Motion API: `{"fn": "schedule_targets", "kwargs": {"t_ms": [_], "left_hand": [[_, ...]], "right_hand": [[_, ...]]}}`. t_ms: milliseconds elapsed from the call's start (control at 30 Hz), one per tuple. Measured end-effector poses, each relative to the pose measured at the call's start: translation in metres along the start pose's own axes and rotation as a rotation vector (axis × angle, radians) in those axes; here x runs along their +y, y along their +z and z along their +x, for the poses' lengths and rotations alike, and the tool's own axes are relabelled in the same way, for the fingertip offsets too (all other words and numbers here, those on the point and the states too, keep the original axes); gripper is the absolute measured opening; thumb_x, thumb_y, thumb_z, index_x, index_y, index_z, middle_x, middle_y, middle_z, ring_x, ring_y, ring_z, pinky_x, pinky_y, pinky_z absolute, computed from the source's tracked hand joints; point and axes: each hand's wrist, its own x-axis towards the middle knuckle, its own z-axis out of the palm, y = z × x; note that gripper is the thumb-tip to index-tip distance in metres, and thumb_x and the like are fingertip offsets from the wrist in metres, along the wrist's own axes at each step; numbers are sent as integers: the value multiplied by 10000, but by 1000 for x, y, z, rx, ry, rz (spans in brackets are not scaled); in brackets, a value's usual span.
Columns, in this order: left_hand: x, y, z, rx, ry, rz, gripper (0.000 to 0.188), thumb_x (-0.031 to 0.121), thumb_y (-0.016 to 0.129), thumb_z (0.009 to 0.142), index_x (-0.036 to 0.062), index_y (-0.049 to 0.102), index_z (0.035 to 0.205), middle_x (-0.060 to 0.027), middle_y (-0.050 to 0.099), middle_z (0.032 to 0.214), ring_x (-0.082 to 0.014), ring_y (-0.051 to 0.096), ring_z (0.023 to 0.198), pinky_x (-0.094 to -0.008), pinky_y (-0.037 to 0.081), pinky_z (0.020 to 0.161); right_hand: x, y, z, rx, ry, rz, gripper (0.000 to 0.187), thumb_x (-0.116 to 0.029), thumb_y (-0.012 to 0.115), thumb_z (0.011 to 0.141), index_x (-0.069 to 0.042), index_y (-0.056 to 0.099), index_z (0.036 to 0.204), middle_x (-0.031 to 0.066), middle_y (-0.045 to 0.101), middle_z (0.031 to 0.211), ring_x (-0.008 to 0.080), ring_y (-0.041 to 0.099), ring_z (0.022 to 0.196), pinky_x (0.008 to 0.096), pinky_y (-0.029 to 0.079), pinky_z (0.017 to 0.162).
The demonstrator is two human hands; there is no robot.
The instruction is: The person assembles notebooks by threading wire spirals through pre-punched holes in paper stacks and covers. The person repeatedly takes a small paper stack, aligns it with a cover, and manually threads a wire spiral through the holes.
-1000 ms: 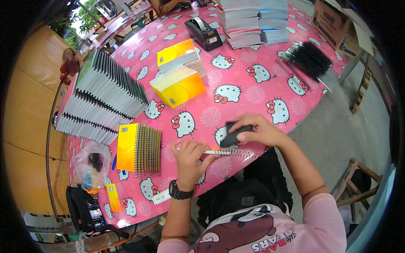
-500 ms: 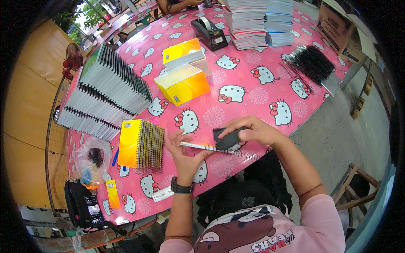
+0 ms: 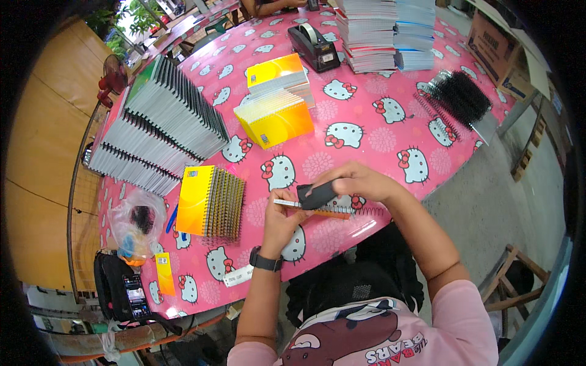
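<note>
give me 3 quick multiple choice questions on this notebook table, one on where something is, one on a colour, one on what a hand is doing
1. Where does the tape dispenser stand?
A. on the far part of the pink table, beside the tall paper stacks
B. on the floor
C. under the left hand

2. What colour is the cover of the spiral notebook stack by the left hand?
A. blue
B. yellow
C. white

3. What is the right hand doing?
A. lying flat on the table
B. holding a dark tool in its grip
C. lifting a cardboard box

Answers:
1 A, it sits far up the table next to the stacks.
2 B, the top cover is yellow.
3 B, its fingers wrap the tool over the notebook the left hand steadies.
</note>
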Motion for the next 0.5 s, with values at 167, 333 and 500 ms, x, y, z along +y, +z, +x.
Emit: {"fn": "schedule_targets", "kwargs": {"t_ms": [167, 333, 500], "left_hand": [[-10, -7, -1, -14, 85, 130, 418, -122, 665, 714, 82, 406, 971, -8, 507, 917, -107, 555, 841, -244, 504, 726], [-5, 1, 0, 29, -72, -75, 434, -72, 718, 708, 94, 359, 886, 6, 473, 862, -61, 512, 812, -216, 494, 707], [3, 6, -1, 21, -47, 17, 432, -84, 711, 708, 96, 360, 882, 16, 439, 827, -59, 479, 772, -211, 482, 695]], "right_hand": [[-1, 5, 13, 146, -18, -213, 406, -332, 649, 814, 12, 646, 1029, 111, 646, 987, 175, 589, 881, 313, 449, 777], [-3, 10, 19, 116, 7, -443, 403, -350, 640, 822, -2, 650, 1025, 130, 647, 937, 205, 594, 912, 332, 436, 855], [-1, 16, 18, 116, -83, -482, 423, -367, 661, 793, -18, 650, 1031, 185, 607, 1049, 291, 548, 1040, 371, 410, 916]]}}
